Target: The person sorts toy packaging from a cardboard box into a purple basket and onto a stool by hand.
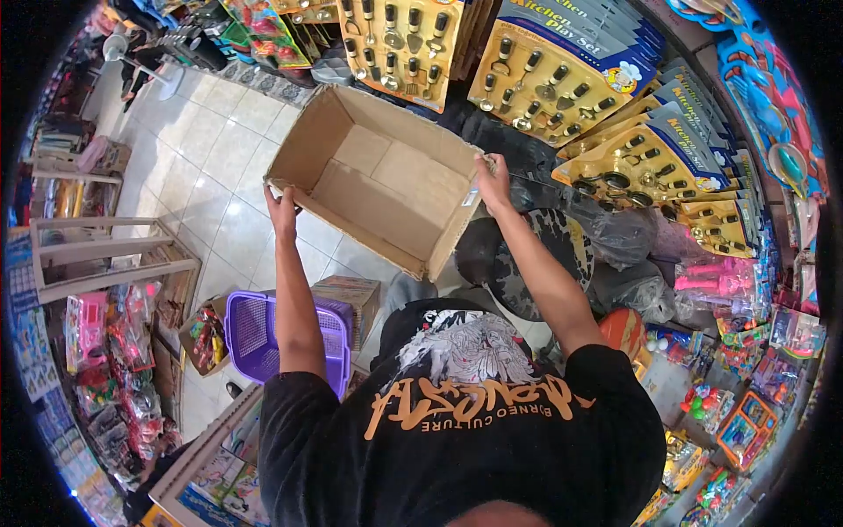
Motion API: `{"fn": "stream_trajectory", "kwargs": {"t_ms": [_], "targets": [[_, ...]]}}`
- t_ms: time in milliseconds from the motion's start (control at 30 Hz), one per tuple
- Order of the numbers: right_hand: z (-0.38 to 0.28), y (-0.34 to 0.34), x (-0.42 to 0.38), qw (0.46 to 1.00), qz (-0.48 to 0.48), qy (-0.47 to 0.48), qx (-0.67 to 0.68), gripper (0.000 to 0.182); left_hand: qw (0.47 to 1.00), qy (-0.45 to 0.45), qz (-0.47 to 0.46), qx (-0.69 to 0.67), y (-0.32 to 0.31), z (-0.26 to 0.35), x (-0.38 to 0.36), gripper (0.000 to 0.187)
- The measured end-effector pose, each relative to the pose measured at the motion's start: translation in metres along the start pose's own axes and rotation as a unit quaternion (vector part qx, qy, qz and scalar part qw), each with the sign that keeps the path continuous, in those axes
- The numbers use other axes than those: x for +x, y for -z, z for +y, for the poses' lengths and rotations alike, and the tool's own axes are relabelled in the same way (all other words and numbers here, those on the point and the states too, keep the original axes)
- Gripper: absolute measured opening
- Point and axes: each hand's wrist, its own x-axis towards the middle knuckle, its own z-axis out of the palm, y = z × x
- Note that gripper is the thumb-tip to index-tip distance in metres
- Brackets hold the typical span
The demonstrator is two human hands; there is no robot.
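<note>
An open-topped cardboard box [386,176] is held out in front of me, its bare brown inside facing up and no contents showing. My left hand [283,211] grips the rim at the box's left corner. At the opposite side my right hand [493,182] is closed over the right rim, near a small white label [471,197]. The flaps are not seen standing up along the rim.
Packs of toy kitchen sets [549,79] line the top and right. A purple plastic basket [255,338] and a closed carton [349,303] stand below the box. A round dark patterned stool [536,263] lies right. White racks [110,255] flank the tiled floor [211,145].
</note>
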Motion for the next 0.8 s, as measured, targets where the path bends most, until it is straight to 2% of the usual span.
{"fn": "stream_trajectory", "kwargs": {"t_ms": [100,267,333,367,433,467,533,700,800], "targets": [[0.022,-0.023,0.014,1.0,-0.002,-0.02,0.015,0.044,0.999,-0.043,-0.019,-0.012,0.002,-0.005,0.034,0.071],[0.046,-0.054,0.021,0.997,0.005,-0.054,0.058,0.051,1.0,-0.008,-0.015,-0.01,0.001,-0.019,0.073,0.068],[0.038,-0.061,0.01,0.997,-0.02,-0.071,-0.039,0.045,1.0,0.012,-0.004,-0.018,0.003,-0.031,0.081,0.068],[0.029,-0.061,0.002,0.991,-0.052,-0.118,-0.016,0.049,1.0,0.018,-0.002,-0.017,0.01,-0.059,0.095,0.068],[0.039,-0.062,-0.003,0.993,-0.061,-0.103,0.019,0.05,0.995,-0.093,-0.016,0.029,0.03,-0.135,0.138,0.071],[0.046,-0.062,-0.004,0.993,-0.068,-0.084,0.057,0.052,0.996,-0.09,-0.012,0.028,0.028,-0.123,0.124,0.071],[0.065,-0.06,0.0,0.994,-0.081,-0.071,0.032,0.054,0.996,0.076,-0.006,-0.044,0.017,-0.077,0.076,0.077],[0.048,-0.047,-0.015,0.995,-0.085,-0.047,0.014,0.059,0.996,0.087,0.017,0.005,0.017,-0.087,0.038,0.084],[0.053,-0.039,-0.021,0.997,-0.057,-0.04,-0.021,0.059,0.995,0.09,0.037,0.01,0.016,-0.089,0.011,0.086]]}}
